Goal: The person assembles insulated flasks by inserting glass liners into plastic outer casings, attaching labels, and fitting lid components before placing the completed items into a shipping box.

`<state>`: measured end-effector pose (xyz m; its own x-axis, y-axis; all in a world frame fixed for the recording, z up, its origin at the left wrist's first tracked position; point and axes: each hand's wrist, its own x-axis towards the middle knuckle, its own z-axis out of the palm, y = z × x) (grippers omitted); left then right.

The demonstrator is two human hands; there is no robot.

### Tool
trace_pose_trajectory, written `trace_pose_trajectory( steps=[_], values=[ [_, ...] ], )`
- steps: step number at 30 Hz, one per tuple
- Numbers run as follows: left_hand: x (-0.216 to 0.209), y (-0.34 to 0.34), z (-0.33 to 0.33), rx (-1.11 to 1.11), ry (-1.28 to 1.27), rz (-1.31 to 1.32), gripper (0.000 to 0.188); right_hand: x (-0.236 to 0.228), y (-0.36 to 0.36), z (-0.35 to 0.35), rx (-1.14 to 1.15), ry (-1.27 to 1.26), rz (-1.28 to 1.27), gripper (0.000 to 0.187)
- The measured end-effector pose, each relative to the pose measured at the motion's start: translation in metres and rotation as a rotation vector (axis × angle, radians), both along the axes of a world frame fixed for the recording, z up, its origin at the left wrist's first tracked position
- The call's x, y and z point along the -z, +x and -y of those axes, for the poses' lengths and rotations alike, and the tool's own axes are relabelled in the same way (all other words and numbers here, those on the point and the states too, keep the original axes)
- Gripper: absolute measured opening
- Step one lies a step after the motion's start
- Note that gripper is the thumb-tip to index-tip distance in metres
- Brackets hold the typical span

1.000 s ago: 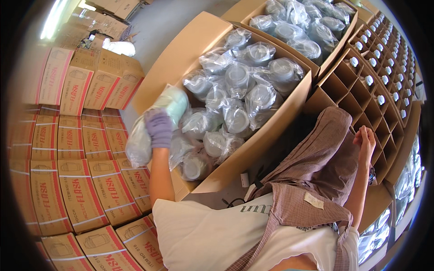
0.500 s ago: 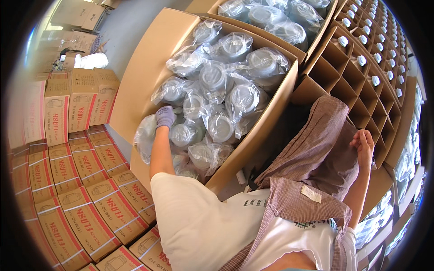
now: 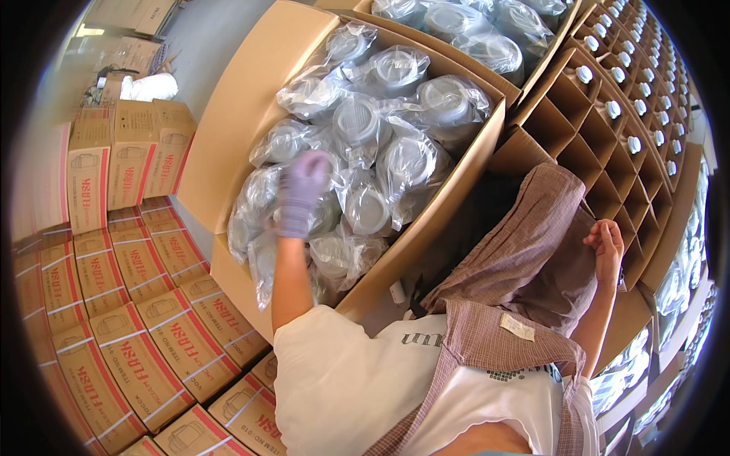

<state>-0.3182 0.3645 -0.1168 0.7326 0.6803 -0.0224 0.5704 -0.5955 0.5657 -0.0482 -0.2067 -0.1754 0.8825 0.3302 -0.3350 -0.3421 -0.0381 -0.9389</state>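
The left hand point(image 3: 304, 190), covered by a purple-grey knitted glove, is held over the near left part of an open carton point(image 3: 427, 219). Its fingers are blurred and bent, and whether anything is held in the grip, or how wide it is, cannot be told. The open carton is filled with plastic-wrapped containers point(image 3: 357, 121), whose round grey tops are seen through clear, crinkled bags; several are placed right beside the glove, and whether they are touched cannot be made out. The right hand point(image 3: 606, 247), bare, is held well apart at the right, beside a brown apron point(image 3: 517, 243); its fingers are loosely curled and its grip looks narrow, though the inside of the palm is hidden.

At the far side, a second carton point(image 3: 549, 59) is packed with similar bagged containers. On the right, a divided carton point(image 3: 585, 156) is split into square cells, with white caps point(image 3: 584, 74) seen in some of them. On the left, brown cartons point(image 3: 137, 365) are set in stacked rows, marked with red bands and bound with pale straps.
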Motion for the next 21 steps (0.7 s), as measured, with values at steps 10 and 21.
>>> trace_pose_trajectory(
  steps=[10, 21],
  values=[
    [0.089, -0.024, 0.069, 0.285, -0.142, -0.485, 0.034, -0.002, -0.005, 0.014, 0.023, 0.146, -0.014, 0.018],
    [0.207, 0.057, 0.004, 0.402, 0.124, -1.076, 0.038, -0.003, -0.009, 0.003, 0.018, 0.303, 0.012, 0.019]
  ],
)
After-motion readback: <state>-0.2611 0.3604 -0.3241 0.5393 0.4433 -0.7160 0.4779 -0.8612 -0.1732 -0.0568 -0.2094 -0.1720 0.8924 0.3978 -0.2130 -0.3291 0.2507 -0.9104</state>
